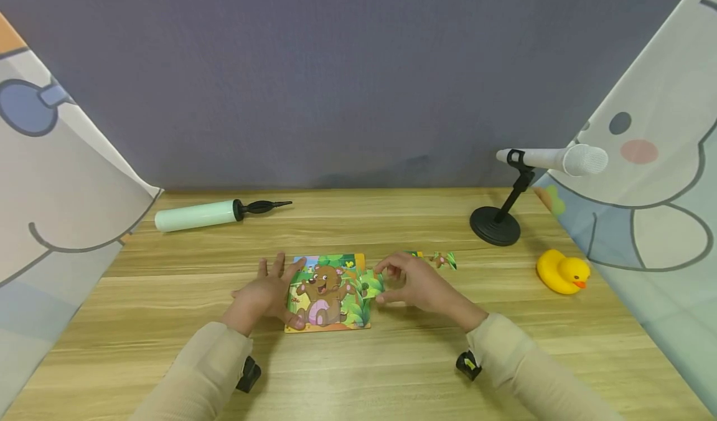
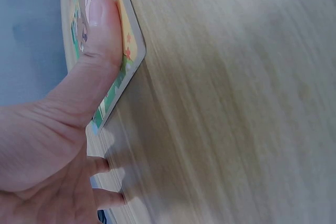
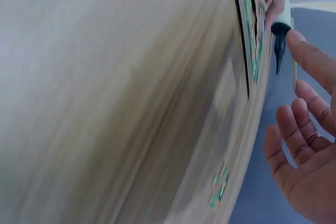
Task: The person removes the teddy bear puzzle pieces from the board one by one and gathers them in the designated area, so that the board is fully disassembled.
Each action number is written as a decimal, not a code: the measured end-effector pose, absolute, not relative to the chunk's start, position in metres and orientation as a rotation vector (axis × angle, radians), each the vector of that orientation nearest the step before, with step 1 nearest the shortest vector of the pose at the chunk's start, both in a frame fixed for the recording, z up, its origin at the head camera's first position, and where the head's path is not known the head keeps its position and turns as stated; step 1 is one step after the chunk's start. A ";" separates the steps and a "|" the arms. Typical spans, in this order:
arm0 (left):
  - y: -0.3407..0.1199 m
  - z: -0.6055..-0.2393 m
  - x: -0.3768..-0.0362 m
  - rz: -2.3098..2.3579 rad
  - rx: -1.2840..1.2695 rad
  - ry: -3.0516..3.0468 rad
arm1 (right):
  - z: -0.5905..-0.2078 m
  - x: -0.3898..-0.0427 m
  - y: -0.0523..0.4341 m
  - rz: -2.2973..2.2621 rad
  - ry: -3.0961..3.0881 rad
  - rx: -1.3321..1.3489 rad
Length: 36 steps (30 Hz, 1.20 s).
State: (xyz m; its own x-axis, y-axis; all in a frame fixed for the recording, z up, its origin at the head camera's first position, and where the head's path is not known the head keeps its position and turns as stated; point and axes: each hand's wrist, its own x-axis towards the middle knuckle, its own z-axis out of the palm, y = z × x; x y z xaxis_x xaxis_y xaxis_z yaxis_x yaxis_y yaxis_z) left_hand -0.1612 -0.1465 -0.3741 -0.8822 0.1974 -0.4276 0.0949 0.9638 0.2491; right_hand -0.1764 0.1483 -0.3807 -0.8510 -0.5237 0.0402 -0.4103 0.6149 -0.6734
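Observation:
A jigsaw puzzle (image 1: 322, 278) with a cartoon bear lies on the wooden table in front of me. My left hand (image 1: 269, 293) rests along its left side with fingers spread. In the left wrist view the thumb (image 2: 102, 30) presses on the puzzle's picture face near a corner. My right hand (image 1: 417, 282) pinches a green puzzle piece (image 1: 371, 284) between thumb and forefinger at the puzzle's right part. The right wrist view shows that piece edge-on, as a thin pale strip (image 3: 294, 72). Whether it touches the puzzle, I cannot tell.
Two loose puzzle pieces lie beyond the right hand: one partly hidden (image 1: 414, 254), one brown and green (image 1: 444, 260). A pale green hand pump (image 1: 196, 215) lies back left. A white microphone (image 1: 551, 158) on a black stand (image 1: 495, 225) and a yellow rubber duck (image 1: 562, 273) stand right.

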 end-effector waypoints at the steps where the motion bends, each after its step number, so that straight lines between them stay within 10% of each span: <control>1: -0.147 -0.374 -0.161 0.307 0.208 2.650 | -0.380 -0.178 0.152 -1.053 2.682 -0.777; 36: -0.147 -0.377 -0.162 0.302 0.204 2.670 | -0.380 -0.207 0.305 -0.885 2.901 -0.474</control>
